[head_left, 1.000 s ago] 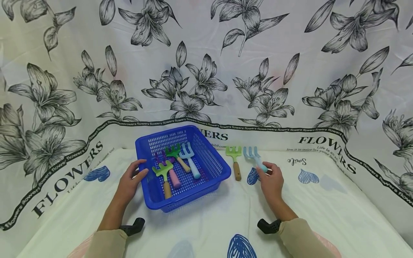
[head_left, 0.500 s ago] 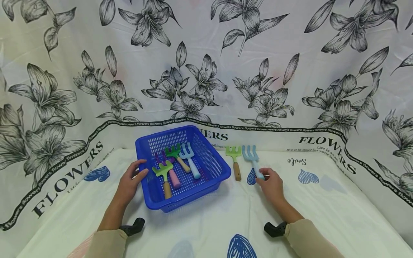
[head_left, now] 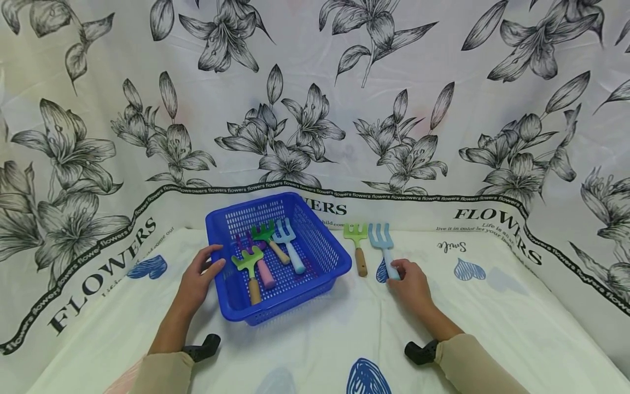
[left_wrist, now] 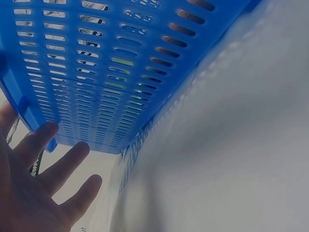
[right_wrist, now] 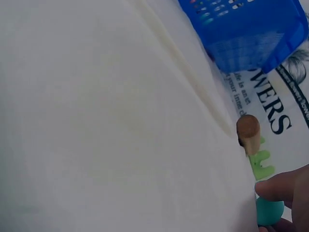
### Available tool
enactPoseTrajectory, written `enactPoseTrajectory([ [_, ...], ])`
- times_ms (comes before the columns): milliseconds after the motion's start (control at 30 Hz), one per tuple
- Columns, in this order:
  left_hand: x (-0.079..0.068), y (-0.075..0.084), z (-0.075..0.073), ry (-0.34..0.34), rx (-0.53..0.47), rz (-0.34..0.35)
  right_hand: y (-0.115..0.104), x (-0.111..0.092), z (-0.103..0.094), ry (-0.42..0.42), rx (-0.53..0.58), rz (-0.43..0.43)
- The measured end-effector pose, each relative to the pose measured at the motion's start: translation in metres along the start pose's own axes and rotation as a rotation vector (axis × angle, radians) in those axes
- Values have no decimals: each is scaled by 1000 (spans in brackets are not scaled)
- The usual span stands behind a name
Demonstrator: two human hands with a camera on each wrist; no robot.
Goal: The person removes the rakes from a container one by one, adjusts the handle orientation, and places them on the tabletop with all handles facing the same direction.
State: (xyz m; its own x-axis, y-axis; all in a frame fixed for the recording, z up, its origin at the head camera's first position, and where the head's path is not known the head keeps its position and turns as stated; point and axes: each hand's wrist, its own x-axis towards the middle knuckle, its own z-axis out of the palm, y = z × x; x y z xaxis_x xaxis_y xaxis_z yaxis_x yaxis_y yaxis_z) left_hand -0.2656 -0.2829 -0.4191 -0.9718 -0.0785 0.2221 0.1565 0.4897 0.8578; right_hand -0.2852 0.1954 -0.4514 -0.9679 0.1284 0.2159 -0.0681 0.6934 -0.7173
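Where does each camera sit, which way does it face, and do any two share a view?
Head: on the person's head, facing forward and down at the blue basket; the left-hand grip, right-hand grip and both sleeves show.
Left wrist: on that wrist, facing the basket's slotted side; outstretched fingers show at lower left.
Right wrist: on that wrist, facing across white cloth; part of the right-hand grip shows at lower right.
Shared: head and right wrist both see the basket and green fork beside it.
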Motion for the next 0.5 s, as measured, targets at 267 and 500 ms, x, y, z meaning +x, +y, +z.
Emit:
enactPoseTrajectory([
  [267,2,-1,0,6,1,5,0,-2,1,-19,-46,3],
  [500,1,-1,0,2,-1,6,-1,-2,3,-24,-37,21],
])
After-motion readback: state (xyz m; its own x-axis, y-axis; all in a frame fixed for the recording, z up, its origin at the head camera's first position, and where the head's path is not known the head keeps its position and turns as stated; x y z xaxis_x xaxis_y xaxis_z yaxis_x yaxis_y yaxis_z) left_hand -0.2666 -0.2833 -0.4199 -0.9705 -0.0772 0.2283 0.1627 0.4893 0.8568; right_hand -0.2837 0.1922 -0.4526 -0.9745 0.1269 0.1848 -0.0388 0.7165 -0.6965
